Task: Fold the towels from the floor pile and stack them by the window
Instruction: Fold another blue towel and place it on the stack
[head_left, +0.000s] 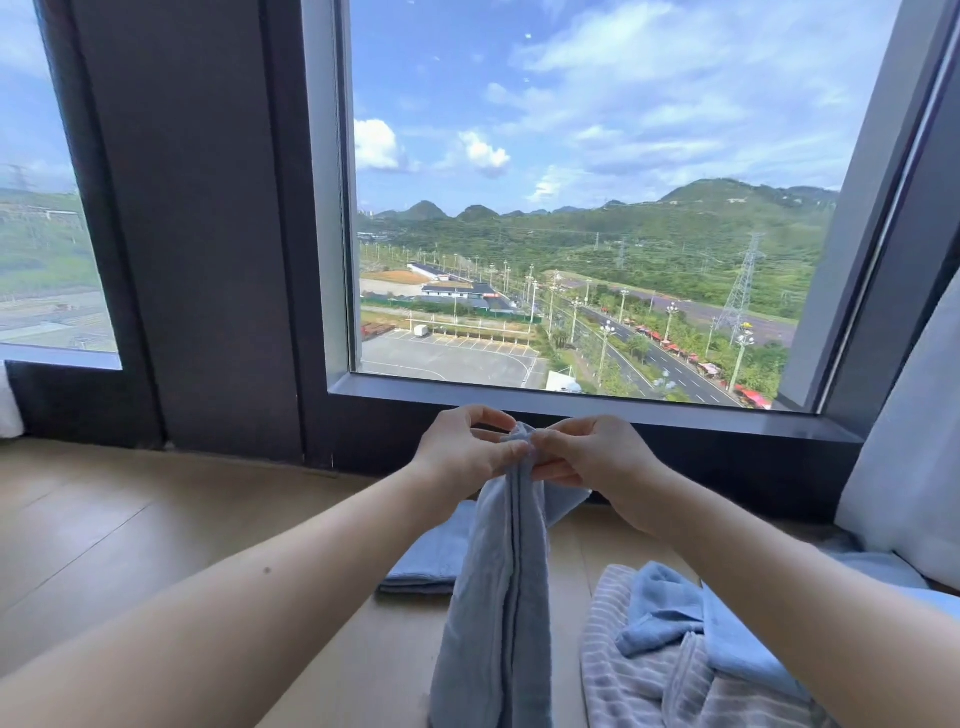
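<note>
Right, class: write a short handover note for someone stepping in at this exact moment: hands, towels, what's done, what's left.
Hands: left hand and right hand both pinch the top edge of the grey-blue towel, which hangs down.
Folded towel: blue, on the floor under the window.
Pile: striped and blue towels, crumpled, on the floor at right.
Done: at least one towel folded and placed.
Left: fold the held towel, stack it on the folded one, then the pile.
</note>
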